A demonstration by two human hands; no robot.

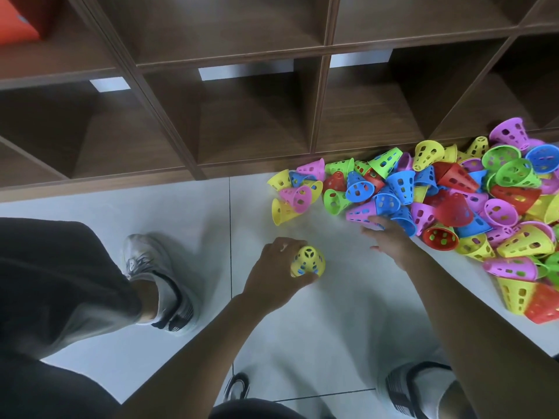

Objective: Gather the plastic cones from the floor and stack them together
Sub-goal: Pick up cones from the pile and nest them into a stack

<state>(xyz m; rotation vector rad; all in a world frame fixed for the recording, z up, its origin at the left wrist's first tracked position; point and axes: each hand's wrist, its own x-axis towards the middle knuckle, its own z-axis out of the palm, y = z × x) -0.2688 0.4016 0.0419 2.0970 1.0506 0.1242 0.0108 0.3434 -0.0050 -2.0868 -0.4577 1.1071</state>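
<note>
Beside the cone pile (438,195), left fingers (305,278) grip a yellow cone (308,261).

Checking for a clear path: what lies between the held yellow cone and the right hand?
In the head view, only bare white floor lies between the yellow cone gripped by the left hand and the right hand.

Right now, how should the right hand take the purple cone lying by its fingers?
Pinch the purple cone across its narrow closed end, coming from the near, open-floor side. It lies on its side at the pile's edge, the blue cone crowding its wide rim. The right hand is already there.
</note>
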